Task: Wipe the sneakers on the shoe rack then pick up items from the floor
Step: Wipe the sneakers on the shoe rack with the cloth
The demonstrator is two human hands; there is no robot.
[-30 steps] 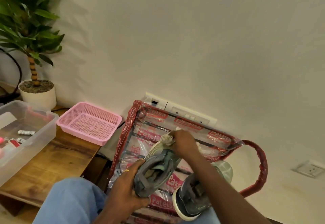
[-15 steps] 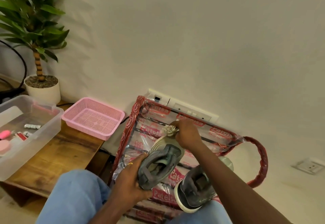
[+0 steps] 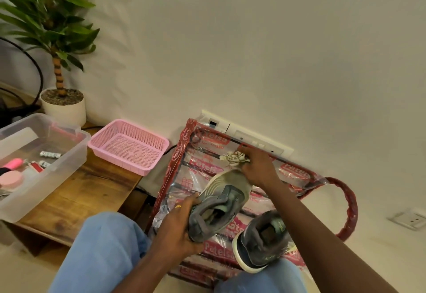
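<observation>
A home: potted plant (image 3: 60, 67) (white pot), wooden bench (image 3: 87, 191), shoe rack (image 3: 184, 145) against a plain wall (image 3: 253, 51).

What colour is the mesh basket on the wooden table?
Pink all over; the basket shows best in the head view.

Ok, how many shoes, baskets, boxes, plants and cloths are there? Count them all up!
Sneakers: 2
Pink basket: 1
Clear box: 1
Potted plant: 1
Cloth: 1
Total: 6
</observation>
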